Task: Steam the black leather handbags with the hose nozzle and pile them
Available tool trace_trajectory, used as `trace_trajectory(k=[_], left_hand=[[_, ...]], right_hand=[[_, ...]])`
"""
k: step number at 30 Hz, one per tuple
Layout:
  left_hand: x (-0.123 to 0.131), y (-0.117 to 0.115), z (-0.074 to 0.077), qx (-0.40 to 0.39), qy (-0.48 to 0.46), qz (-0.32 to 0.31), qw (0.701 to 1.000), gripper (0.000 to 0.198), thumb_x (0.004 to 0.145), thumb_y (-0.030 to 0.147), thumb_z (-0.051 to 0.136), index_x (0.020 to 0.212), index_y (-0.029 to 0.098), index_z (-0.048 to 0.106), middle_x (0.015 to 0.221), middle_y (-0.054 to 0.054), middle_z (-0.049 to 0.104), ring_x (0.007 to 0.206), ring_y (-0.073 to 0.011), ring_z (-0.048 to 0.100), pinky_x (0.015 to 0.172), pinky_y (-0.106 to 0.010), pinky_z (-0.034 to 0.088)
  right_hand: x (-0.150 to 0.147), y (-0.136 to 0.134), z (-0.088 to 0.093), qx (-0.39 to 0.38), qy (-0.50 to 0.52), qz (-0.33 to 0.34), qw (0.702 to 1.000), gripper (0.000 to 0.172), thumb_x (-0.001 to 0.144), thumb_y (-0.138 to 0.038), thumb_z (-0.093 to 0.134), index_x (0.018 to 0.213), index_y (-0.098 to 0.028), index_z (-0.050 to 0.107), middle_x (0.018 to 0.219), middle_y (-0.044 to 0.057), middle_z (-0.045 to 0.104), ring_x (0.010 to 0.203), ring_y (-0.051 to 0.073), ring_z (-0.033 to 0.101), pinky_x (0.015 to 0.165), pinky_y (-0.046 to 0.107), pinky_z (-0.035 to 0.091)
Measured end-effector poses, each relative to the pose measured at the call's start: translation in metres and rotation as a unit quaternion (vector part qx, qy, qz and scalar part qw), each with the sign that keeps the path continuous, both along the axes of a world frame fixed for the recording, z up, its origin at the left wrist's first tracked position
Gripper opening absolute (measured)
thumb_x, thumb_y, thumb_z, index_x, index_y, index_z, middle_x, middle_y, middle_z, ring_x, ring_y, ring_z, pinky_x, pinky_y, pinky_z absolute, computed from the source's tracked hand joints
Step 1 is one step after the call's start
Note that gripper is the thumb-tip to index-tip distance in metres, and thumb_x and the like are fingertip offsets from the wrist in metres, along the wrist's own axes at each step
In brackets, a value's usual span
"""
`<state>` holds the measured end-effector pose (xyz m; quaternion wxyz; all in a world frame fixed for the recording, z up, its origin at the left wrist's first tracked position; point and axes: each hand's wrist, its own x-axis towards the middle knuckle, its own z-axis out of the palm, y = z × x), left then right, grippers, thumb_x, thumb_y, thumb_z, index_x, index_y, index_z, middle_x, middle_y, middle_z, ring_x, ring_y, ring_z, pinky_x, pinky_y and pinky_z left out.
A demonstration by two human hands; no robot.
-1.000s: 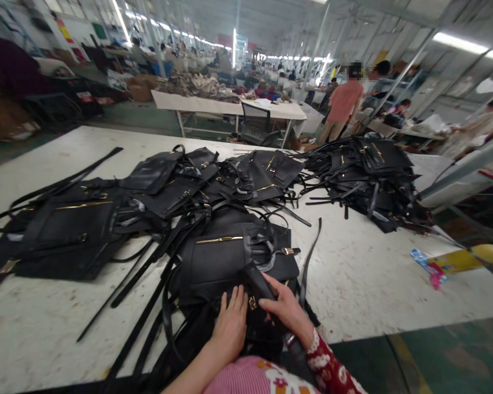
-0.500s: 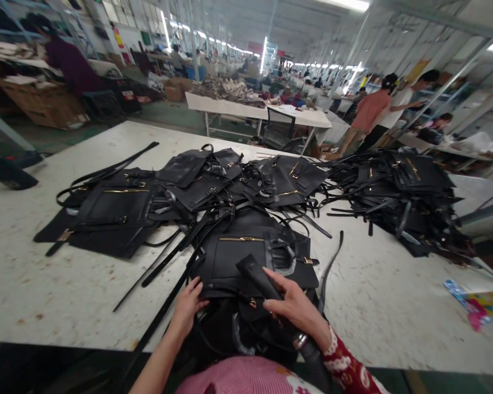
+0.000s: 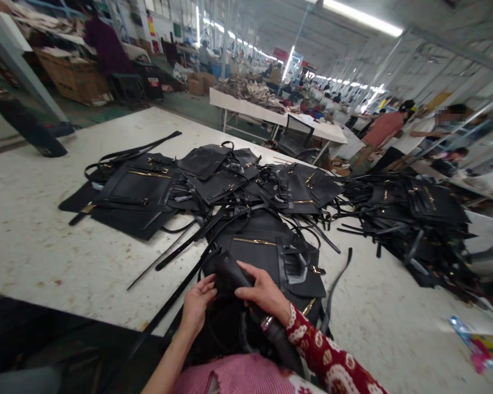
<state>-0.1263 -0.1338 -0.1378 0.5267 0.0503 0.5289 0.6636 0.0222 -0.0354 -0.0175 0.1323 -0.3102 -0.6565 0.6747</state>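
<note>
At the near edge of the white table my two hands meet on a rolled black leather strap piece. My right hand is closed over its lower side, with a metal-ended handle running back under my wrist. My left hand pinches the piece's left end. It lies on top of a black leather bag panel with a gold zipper line, and several long black straps trail off to the left.
More black bag panels spread across the middle of the table, with a tangled heap at the right. A colourful packet lies far right. Other people stand and work at tables behind.
The view has swung to the right and down. My left hand moved from lying flat on the bag to pinching the rolled strap piece, which my right hand has drawn closer.
</note>
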Motion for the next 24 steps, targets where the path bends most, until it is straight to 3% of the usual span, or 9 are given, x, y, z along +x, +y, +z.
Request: trace_trajectory(k=[3,6,11,16,20,24], left_hand=[[-0.003,-0.004,0.009,0.010,-0.028,-0.022,0.999,0.056,0.060,0.019,0.069,0.113,0.011,0.050,0.086,-0.008,0.067,0.075,-0.0173,0.063,0.067,-0.028,0.050],[-0.007,-0.005,0.021,0.014,-0.053,-0.037,0.998,0.048,0.069,0.023,0.063,0.112,0.010,0.050,0.088,-0.011,0.067,0.077,-0.0188,0.063,0.068,-0.031,0.050],[-0.011,-0.001,0.032,-0.015,-0.058,-0.059,0.996,0.036,0.075,0.029,0.057,0.105,0.009,0.055,0.084,-0.012,0.067,0.074,-0.0197,0.064,0.063,-0.030,0.050],[-0.010,-0.001,0.035,-0.014,-0.073,-0.084,0.994,0.048,0.080,0.048,0.047,0.107,0.010,0.055,0.084,-0.011,0.067,0.070,-0.0179,0.062,0.062,-0.029,0.048],[-0.006,-0.006,0.036,0.002,-0.101,-0.093,0.991,0.054,0.082,0.054,0.036,0.114,0.013,0.051,0.091,-0.011,0.066,0.074,-0.0182,0.062,0.066,-0.031,0.048],[-0.006,-0.007,0.038,0.001,-0.096,-0.072,0.993,0.050,0.084,0.047,0.039,0.117,0.011,0.046,0.086,-0.012,0.066,0.074,-0.0193,0.063,0.069,-0.034,0.049]], right_hand=[[0.010,0.002,0.015,-0.001,-0.010,-0.041,0.999,0.065,0.069,-0.020,0.062,0.129,-0.024,0.039,0.082,0.000,0.060,0.044,0.009,0.048,0.037,0.017,0.039],[0.032,-0.002,0.026,-0.021,-0.039,0.004,0.999,0.065,0.068,-0.017,0.061,0.129,-0.026,0.041,0.079,-0.002,0.061,0.041,0.007,0.044,0.036,0.017,0.037],[0.049,-0.023,0.015,-0.044,-0.044,0.059,0.996,0.066,0.063,-0.012,0.063,0.125,-0.027,0.046,0.085,-0.003,0.061,0.044,0.007,0.045,0.039,0.016,0.036],[0.030,-0.031,-0.001,0.009,-0.055,0.055,0.997,0.065,0.059,-0.012,0.067,0.121,-0.026,0.052,0.098,-0.001,0.060,0.060,0.013,0.054,0.051,0.020,0.044],[0.025,-0.031,0.007,0.011,-0.047,0.052,0.997,0.063,0.059,-0.015,0.068,0.120,-0.026,0.053,0.098,-0.002,0.060,0.062,0.014,0.054,0.050,0.020,0.043],[0.046,-0.030,0.018,-0.029,-0.017,0.006,0.999,0.066,0.063,-0.014,0.063,0.125,-0.026,0.046,0.090,-0.002,0.061,0.049,0.008,0.046,0.043,0.017,0.037]])
